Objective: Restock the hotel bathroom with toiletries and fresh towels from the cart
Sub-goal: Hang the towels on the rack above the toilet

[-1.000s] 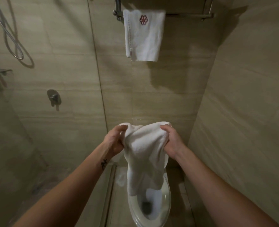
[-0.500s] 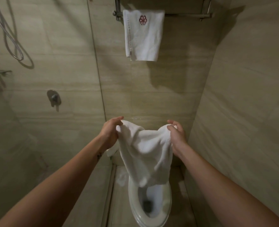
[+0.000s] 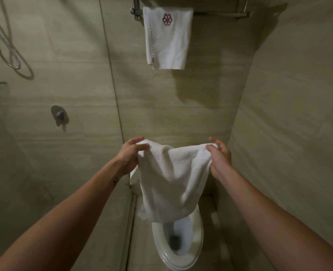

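Note:
I hold a plain white towel stretched out in front of me above the toilet. My left hand pinches its upper left corner and my right hand grips its upper right corner. The cloth hangs down loose between them and hides the back of the toilet. High on the wall a metal towel rack carries another white towel with a red flower emblem, draped over the rack's left part.
A white toilet with its seat down stands right below the held towel. A glass shower partition runs down the left, with a shower hose and mixer valve behind it. A tiled wall closes in on the right.
My hands have moved apart and risen slightly, spreading the bunched towel wider. The towel on the rack has not moved.

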### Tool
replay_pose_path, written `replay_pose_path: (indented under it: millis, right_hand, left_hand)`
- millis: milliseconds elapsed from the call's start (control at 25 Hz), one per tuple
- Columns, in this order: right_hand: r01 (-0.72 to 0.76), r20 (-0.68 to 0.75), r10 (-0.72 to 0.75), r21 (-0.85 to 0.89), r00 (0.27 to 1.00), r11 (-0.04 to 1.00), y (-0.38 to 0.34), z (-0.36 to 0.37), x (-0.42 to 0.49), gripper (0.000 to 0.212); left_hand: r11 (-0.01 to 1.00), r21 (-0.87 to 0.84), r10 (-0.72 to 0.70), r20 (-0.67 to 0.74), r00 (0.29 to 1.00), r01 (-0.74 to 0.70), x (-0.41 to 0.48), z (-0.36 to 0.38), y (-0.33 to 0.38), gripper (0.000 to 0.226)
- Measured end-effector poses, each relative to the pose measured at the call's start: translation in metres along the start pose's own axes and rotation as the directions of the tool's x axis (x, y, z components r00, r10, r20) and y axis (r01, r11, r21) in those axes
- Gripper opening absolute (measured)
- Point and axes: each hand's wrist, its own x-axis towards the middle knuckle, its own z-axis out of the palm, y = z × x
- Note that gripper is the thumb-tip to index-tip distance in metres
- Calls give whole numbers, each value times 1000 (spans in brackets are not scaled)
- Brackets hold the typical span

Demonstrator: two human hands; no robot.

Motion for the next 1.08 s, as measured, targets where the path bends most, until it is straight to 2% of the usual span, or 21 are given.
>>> replay_pose_path:
  millis: [40, 120, 240, 360, 520, 760, 880, 960, 1080]
  right_hand:
    - [-3, -10, 4, 13, 1000, 1000, -1, -1, 2, 31]
    - [-11, -12, 11, 8, 1000, 1000, -3, -2, 3, 37]
    - [12, 35, -9, -101, 999, 995, -5, -6, 3, 49]
    - [89, 33, -85, -194, 996, 977, -8, -13, 5, 53]
    - [159, 29, -157, -250, 987, 955, -7, -20, 10, 51]
    - [237, 63, -229, -298, 971, 925, -5, -28, 10, 36]
    - [261, 66, -254, -355, 965, 898, -4, -33, 12, 40]
    - [256, 53, -257, -401, 965, 879, -5, -36, 14, 42]
    - [237, 3, -264, -445, 965, 863, -6, -44, 18, 38]
  left_hand:
    - [998, -35, -43, 36, 998, 44, 2, 0, -1, 58]
    - [997, -38, -68, 13, 998, 68, 6, 2, -4, 65]
    - [998, -49, -51, -154, 987, 43, 14, 5, -10, 70]
    - [991, 129, 86, -321, 943, -46, 18, 2, -12, 54]
    - [938, 327, 214, -297, 930, -111, 23, -3, -12, 34]
    - [911, 368, 305, -292, 906, -188, 26, -8, -15, 42]
    - [924, 352, 262, -306, 915, -147, 25, -10, -13, 48]
    - [926, 369, 227, -371, 901, -82, 25, -11, -9, 49]
    - [922, 388, 180, -432, 883, 2, 27, -16, -3, 37]
